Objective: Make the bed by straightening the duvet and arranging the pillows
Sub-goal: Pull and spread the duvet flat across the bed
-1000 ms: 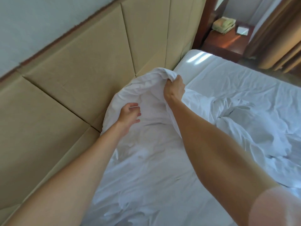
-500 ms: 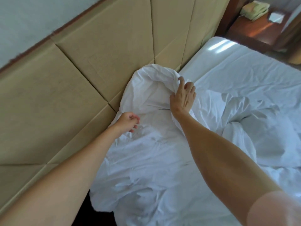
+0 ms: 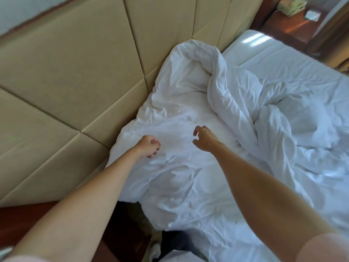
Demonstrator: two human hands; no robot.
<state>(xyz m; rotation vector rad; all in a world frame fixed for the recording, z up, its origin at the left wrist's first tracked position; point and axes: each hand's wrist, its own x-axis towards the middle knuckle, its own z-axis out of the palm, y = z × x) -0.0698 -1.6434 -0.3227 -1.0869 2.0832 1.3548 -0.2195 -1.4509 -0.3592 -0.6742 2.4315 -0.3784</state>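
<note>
A crumpled white duvet covers the near half of the bed, its top edge bunched up against the padded headboard. A thick fold of it runs down the middle toward the right. My left hand hovers just over the duvet with fingers loosely curled and nothing in them. My right hand is a little to the right, fingers apart, also holding nothing. No pillow is plainly visible; the rounded bulge at the headboard could hide one.
The bare white sheet shows at the far right of the bed. A wooden nightstand with a telephone stands beyond it. A dark wooden surface sits at the near left, with a dark gap beside the bed.
Both hands have let go of the duvet's top edge and pulled back toward me. The duvet edge now rests against the headboard. The view has shifted back and down.
</note>
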